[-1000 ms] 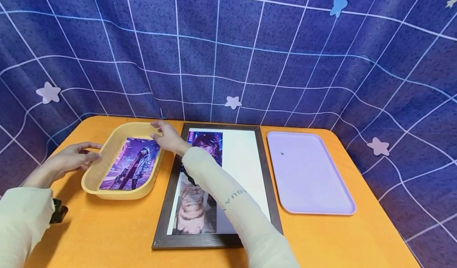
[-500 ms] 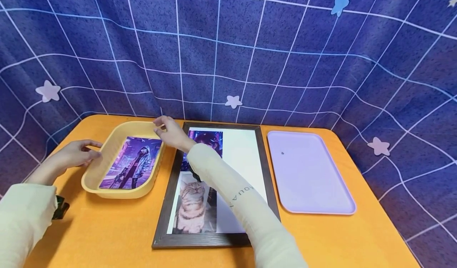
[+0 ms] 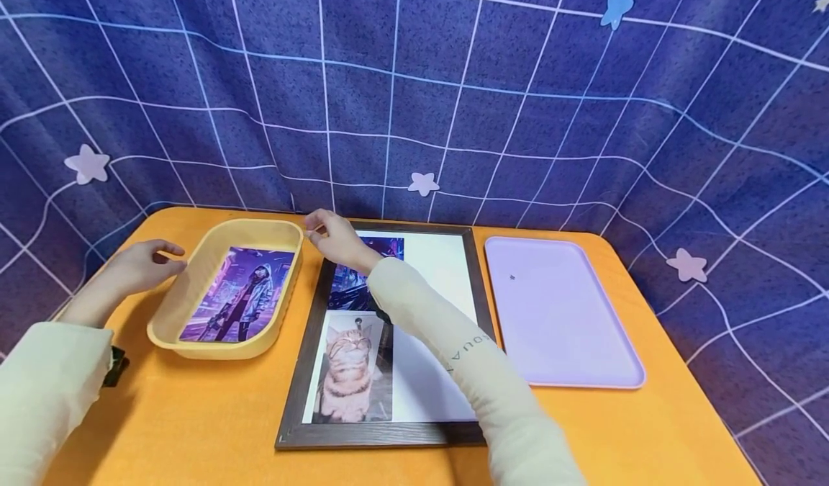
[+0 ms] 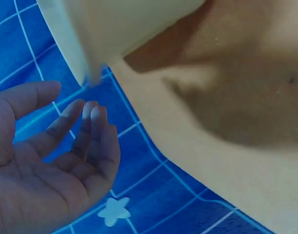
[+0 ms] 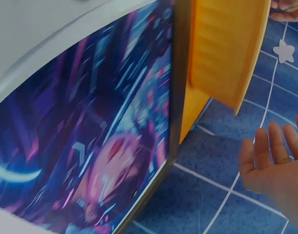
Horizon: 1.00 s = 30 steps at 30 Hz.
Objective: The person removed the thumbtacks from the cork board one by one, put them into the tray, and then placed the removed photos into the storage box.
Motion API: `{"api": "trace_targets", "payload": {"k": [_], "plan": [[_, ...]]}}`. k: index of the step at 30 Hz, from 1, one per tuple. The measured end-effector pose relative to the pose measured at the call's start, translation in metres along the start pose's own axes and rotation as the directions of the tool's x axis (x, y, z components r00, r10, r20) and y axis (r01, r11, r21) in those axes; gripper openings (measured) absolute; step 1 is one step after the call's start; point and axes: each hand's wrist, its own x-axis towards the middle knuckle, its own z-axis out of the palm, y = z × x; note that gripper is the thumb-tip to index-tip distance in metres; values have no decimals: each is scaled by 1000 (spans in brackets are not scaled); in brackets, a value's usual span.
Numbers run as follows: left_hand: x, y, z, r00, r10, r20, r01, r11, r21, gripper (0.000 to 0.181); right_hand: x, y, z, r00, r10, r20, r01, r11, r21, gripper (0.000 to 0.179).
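Observation:
A yellow plastic basket point(image 3: 216, 351) stands at the left of the table, with a purple picture of a hooded figure point(image 3: 252, 295) lying in it. My left hand point(image 3: 145, 264) hovers just outside the basket's left rim, fingers loosely bent and holding nothing. Off the basket's far right corner, my right hand point(image 3: 340, 240) hangs over the top left of a dark photo frame point(image 3: 363, 437); its palm looks bare in the right wrist view. Inside that frame are a cat photo point(image 3: 348, 374) and a purple-blue picture point(image 3: 352, 288), the latter partly hidden by my right hand and sleeve.
A lilac tray point(image 3: 563, 320) with a small dark mark lies to the right of the frame. White backing point(image 3: 437, 270) shows along the frame's right half. Behind the orange table point(image 3: 194, 414) hangs a blue gridded cloth point(image 3: 363, 104) with stars.
My right hand has moved right, from the basket's far right corner toward the frame. My left hand has come slightly off the basket's left rim. Basket and pictures look unmoved.

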Motion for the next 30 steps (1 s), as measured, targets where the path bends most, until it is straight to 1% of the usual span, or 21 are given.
{"api": "trace_targets", "payload": {"k": [5, 8, 12, 15, 18, 22, 26, 28, 29, 30], "plan": [[1, 17, -1, 999, 22, -30, -21, 999, 49, 43, -5, 11, -12, 1000, -15, 7, 16, 999, -36, 23], [1, 30, 2, 998, 49, -39, -47, 998, 52, 42, -8, 17, -19, 1000, -17, 2, 17, 998, -63, 22], [1, 49, 6, 994, 99, -45, -97, 994, 41, 41, -11, 28, -30, 1000, 9, -2, -9, 998, -67, 23], [1, 63, 8, 988, 146, -54, -144, 989, 43, 39, -14, 36, -37, 999, 32, -3, -32, 997, -70, 24], [1, 77, 11, 983, 177, -48, -175, 984, 43, 39, -15, 44, -43, 999, 45, -3, -45, 996, -75, 24], [0, 94, 16, 969, 238, -73, -233, 970, 74, 36, -17, 53, -49, 998, 55, -10, -56, 992, -112, 24], [-1, 107, 22, 940, 315, -133, -299, 946, 128, 33, -17, 62, -55, 998, 56, -27, -60, 985, -160, 23], [-2, 113, 26, 921, 355, -159, -332, 931, 153, 32, -17, 65, -58, 998, 52, -36, -57, 982, -181, 22], [-2, 116, 28, 915, 368, -168, -341, 925, 168, 32, -17, 67, -60, 998, 51, -39, -58, 980, -189, 22], [-3, 120, 29, 911, 376, -170, -348, 921, 172, 32, -18, 69, -61, 998, 52, -42, -60, 979, -195, 22]]}}
